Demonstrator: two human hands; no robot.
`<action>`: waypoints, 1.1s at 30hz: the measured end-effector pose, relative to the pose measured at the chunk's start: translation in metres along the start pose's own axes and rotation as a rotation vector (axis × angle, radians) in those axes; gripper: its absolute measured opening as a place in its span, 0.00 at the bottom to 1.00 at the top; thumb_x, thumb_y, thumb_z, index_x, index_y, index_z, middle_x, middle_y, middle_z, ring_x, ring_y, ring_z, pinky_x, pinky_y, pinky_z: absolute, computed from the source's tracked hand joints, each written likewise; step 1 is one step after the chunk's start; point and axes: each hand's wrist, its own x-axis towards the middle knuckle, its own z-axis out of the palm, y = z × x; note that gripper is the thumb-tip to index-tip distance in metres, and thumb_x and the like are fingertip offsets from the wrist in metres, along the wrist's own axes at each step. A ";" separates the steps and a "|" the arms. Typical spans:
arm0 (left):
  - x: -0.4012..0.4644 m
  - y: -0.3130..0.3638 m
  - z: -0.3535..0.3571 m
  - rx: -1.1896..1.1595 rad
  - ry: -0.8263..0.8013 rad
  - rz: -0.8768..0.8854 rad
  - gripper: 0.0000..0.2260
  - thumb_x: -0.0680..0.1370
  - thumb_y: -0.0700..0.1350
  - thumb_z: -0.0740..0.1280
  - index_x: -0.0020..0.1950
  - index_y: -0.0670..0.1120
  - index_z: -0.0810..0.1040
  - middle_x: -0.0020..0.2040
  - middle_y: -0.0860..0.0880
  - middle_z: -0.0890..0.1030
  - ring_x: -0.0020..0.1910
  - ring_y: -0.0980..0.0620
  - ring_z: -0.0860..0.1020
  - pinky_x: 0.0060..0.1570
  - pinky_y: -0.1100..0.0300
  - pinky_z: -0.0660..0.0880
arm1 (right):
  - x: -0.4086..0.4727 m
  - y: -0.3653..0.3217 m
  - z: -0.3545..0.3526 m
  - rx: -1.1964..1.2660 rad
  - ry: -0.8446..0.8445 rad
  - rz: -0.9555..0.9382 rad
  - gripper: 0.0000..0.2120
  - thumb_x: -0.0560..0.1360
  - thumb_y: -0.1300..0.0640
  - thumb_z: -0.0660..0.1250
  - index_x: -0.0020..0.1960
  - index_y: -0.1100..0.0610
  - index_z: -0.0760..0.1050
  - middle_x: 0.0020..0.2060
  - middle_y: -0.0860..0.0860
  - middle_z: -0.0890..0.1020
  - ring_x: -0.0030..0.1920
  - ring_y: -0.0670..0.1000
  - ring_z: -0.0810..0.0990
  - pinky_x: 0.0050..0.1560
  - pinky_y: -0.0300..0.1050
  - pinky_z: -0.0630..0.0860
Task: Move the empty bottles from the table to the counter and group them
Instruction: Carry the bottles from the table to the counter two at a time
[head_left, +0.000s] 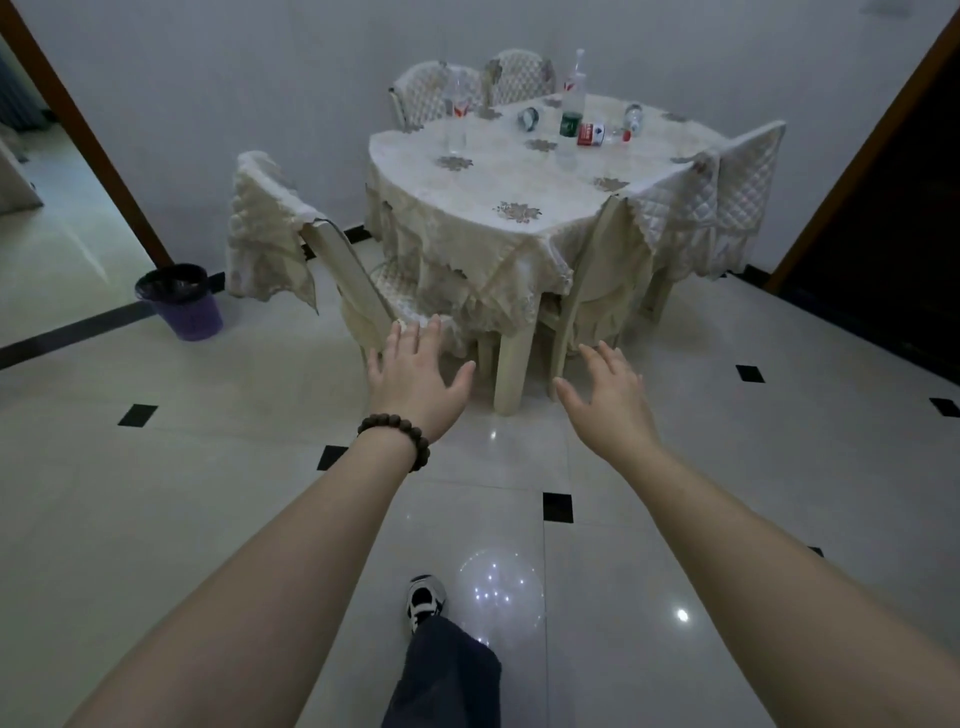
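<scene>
Several empty plastic bottles are on a round table (467, 208) with a cream embroidered cloth. A clear bottle (457, 117) stands at the left. A tall bottle with a green label (570, 122) stands mid-table, and a second upright bottle (577, 75) is behind it. A bottle with a red label (597, 135) lies on its side. Two more bottles (530, 118) (634, 115) lie further back. My left hand (415, 374) and right hand (605, 387) reach forward with fingers spread, holding nothing, well short of the table. No counter is in view.
Covered chairs stand around the table: one at the near left (291, 234), one at the right (717, 197), two at the back (467, 83). A purple waste bin (182, 301) stands by the left doorway. Glossy tiled floor lies between me and the table; my shoe (425, 597) is below.
</scene>
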 end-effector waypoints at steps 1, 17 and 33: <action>0.021 -0.006 0.005 -0.003 -0.001 -0.009 0.31 0.78 0.61 0.57 0.78 0.51 0.54 0.78 0.49 0.57 0.77 0.49 0.50 0.74 0.43 0.49 | 0.021 -0.004 0.007 -0.001 -0.002 -0.003 0.30 0.78 0.42 0.58 0.76 0.53 0.57 0.77 0.52 0.56 0.77 0.52 0.49 0.76 0.55 0.46; 0.362 -0.060 0.031 -0.011 -0.027 0.002 0.32 0.78 0.61 0.57 0.78 0.49 0.53 0.78 0.47 0.57 0.77 0.48 0.52 0.74 0.45 0.49 | 0.349 -0.078 0.054 -0.021 0.029 0.041 0.29 0.79 0.44 0.58 0.75 0.55 0.59 0.76 0.54 0.58 0.77 0.53 0.52 0.76 0.55 0.48; 0.675 0.011 0.128 -0.057 -0.065 0.038 0.31 0.79 0.59 0.57 0.78 0.48 0.51 0.78 0.47 0.54 0.77 0.49 0.49 0.74 0.45 0.48 | 0.674 -0.021 0.058 -0.001 0.037 0.089 0.27 0.80 0.45 0.56 0.75 0.54 0.58 0.77 0.54 0.56 0.77 0.54 0.49 0.75 0.57 0.49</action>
